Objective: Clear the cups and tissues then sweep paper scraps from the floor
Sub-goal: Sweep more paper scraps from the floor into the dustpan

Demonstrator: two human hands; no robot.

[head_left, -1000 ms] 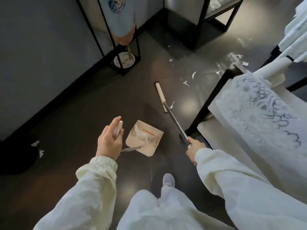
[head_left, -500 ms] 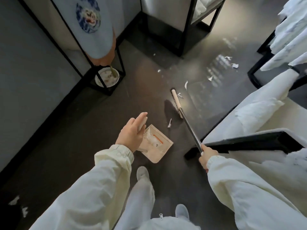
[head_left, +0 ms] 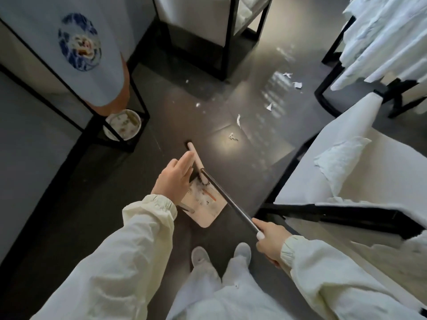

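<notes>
Fingers (head_left: 260, 236) of the right hand (head_left: 269, 242) are curled round the near end of the broom (head_left: 240, 213) pole, solid grip. The left hand (head_left: 173, 181) sits over the dustpan (head_left: 205, 205) handle with its fingers (head_left: 184, 162) stretched nearly straight. The handle is hidden under the palm, so it's impossible to tell how firmly they hold it. The broom's long axis runs diagonally: the pole crosses right over the dustpan, and the pale head sticks out past the dustpan's far edge, pointing away from the person. Some bits seem to be in the dustpan already, but most paper scraps (head_left: 232, 136) lie well beyond the dustpan's far side, trailing off to the right. What could go wrong, probably: the pole sitting that low over the dustpan could clip its rim and tip out what's in there. A loose left grip would let the dustpan swivel as the head drags in. And those scraps look light, so a fast flick would likely scatter them past the dustpan instead of into it.
</notes>
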